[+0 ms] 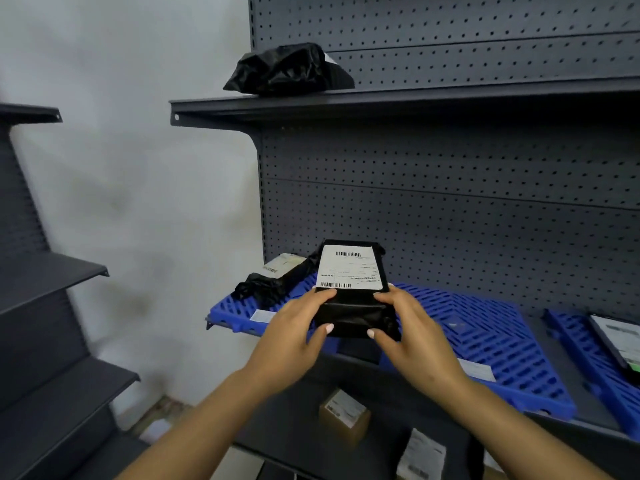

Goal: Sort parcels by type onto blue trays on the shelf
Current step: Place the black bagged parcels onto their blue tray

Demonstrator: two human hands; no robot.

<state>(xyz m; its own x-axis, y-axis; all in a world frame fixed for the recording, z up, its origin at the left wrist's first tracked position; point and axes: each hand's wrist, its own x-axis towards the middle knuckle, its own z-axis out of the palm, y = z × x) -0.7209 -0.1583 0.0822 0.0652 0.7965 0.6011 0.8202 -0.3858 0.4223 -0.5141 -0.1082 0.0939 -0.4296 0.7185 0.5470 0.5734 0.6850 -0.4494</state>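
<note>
Both hands hold one black parcel (353,299) above the front left part of a blue tray (485,341) on the middle shelf (571,420). The left hand (294,337) grips the parcel's left edge, fingers curled over the top face and thumb under the near corner. The right hand (415,337) grips the right edge in the same way, thumb tip at the near lower edge. The parcel is tilted with its far end raised, and a white shipping label (349,270) with barcodes covers its upper half.

Other items:
- A second black parcel (273,280), wrinkled, with a white label, lies on the far left corner of the same blue tray, just behind and left of the held parcel.
- A second blue tray (581,351) sits to the right on the same shelf and carries a flat dark parcel with label (620,341) at the picture's right edge.
- A crumpled black bag parcel (284,69) lies on the left end of the upper shelf (415,98).
- A brown carton (344,415) and a white-labelled packet (422,455) sit on the lower level, below the hands.
- A separate dark shelf unit (52,271) stands at the left against the pale wall (138,168)
</note>
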